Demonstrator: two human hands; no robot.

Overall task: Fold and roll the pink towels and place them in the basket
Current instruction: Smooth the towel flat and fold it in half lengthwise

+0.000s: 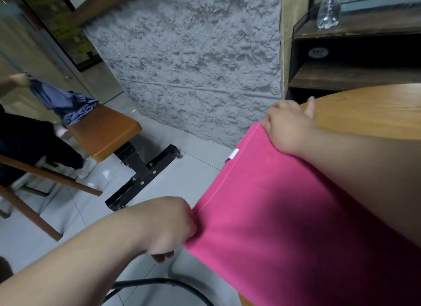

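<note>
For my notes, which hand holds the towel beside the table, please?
The right hand, gripping the pink towel at the table edge; the left hand grips it over the floor.

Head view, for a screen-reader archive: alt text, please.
A left hand and a right hand grip two corners of a pink towel, holding its edge taut at a wooden table. An orange bench stands on the tiled floor beyond.

1. The left hand (169,225) grips the near corner of a pink towel (273,214).
2. The right hand (288,126) pinches the far corner, stretching the edge taut between both hands.
3. A wooden table (369,110) lies just beyond the right hand.
4. Left of the hands stands an orange bench (104,130), blue cloth (66,105) heaped on it.
</note>
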